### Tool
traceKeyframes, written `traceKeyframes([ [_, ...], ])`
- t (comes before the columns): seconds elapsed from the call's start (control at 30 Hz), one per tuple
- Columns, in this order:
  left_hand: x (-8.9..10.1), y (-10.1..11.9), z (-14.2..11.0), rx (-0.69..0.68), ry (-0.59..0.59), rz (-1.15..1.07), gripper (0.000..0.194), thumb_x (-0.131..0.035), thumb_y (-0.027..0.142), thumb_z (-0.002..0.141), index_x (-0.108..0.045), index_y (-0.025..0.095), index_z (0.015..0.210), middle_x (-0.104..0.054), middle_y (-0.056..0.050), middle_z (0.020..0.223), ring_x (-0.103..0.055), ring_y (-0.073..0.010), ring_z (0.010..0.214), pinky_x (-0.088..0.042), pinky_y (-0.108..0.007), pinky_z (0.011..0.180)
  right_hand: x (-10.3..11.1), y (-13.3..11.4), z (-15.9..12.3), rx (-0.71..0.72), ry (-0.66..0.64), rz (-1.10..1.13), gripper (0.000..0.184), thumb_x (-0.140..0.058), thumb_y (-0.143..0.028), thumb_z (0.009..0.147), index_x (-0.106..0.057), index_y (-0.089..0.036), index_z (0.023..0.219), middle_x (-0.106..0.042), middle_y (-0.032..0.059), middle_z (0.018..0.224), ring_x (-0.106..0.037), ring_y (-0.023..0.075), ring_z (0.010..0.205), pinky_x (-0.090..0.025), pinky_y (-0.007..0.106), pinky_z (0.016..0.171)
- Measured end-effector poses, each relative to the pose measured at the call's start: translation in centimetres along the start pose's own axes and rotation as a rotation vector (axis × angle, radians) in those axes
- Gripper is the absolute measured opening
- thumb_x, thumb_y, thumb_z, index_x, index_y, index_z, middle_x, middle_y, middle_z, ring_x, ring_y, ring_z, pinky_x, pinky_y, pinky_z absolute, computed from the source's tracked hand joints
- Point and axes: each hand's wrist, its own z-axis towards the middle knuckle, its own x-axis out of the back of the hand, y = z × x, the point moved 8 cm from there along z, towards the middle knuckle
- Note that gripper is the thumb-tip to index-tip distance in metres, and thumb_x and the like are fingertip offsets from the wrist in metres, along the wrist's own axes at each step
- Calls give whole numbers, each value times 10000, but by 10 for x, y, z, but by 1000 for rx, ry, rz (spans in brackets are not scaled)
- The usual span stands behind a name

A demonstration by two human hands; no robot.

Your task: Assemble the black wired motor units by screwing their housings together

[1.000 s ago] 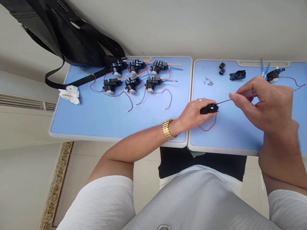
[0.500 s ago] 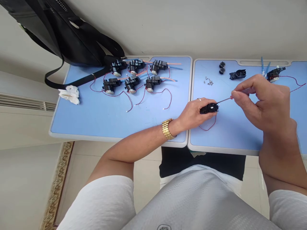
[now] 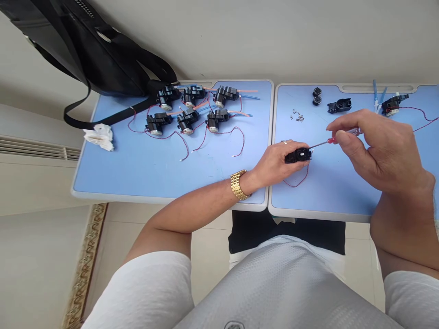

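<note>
My left hand (image 3: pixel 276 165) holds a black plastic gearbox unit (image 3: pixel 297 156) against the blue tabletop, and a thin red wire (image 3: pixel 297 181) loops down from it. My right hand (image 3: pixel 382 151) pinches a small screwdriver (image 3: pixel 331 141) with a red grip, its steel shaft reaching to the unit's right end. The shaft tip sits at or very near the unit. Several tiny screws (image 3: pixel 299 118) lie beyond my hands, next to a black housing piece (image 3: pixel 339 106) and two small round black parts (image 3: pixel 317 96).
A second blue table (image 3: pixel 171 178) holds several wired gearbox units and a crumpled white tissue (image 3: pixel 99 137). A black bag (image 3: pixel 103 59) lies against the wall at its far corner. Another wired unit (image 3: pixel 391 104) and blue tubes (image 3: pixel 375 93) stand at the far right.
My right fingers have shifted on the screwdriver, and its red grip now shows. The view has moved slightly. My left hand still holds the black unit in nearly the same place.
</note>
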Motion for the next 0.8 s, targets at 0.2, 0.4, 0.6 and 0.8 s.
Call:
traceKeyframes([
  [0.2, 0, 0, 0, 8, -7, 15, 326, -828, 298, 977, -795, 219, 1291, -843, -63, 1238, -784, -205, 1111, -614, -354, 1054, 4, 1, -3, -24, 161, -82, 279, -639, -414, 1106, -647, -271, 866, -654, -40, 628, -540, 152, 517, -325, 348, 535],
  [0.4, 0, -1, 0, 12, -9, 26, 328, -818, 307, 983, -793, 224, 1300, -842, -65, 1242, -787, -208, 1108, -618, -364, 1055, 6, 11, -7, -107, 173, -208, 492, -620, -627, 1092, -611, -276, 747, -540, -25, 531, -481, 169, 488, -290, 382, 528],
  [0.6, -1, 0, 0, 8, -6, 18, 323, -821, 306, 983, -794, 226, 1295, -841, -59, 1239, -784, -204, 1102, -613, -353, 1050, 2, 1, -1, 17, 24, 0, 195, -541, -307, 1139, -734, -277, 1141, -837, 21, 1006, -772, 216, 852, -501, 371, 702],
  [0.8, -1, -1, 0, -9, -4, 5, 337, -821, 291, 978, -785, 217, 1305, -840, -62, 1245, -786, -205, 1116, -610, -351, 1044, 4, -3, -2, 24, 163, -52, 229, -693, -351, 1074, -660, -270, 862, -715, -17, 701, -630, 178, 602, -350, 364, 560],
])
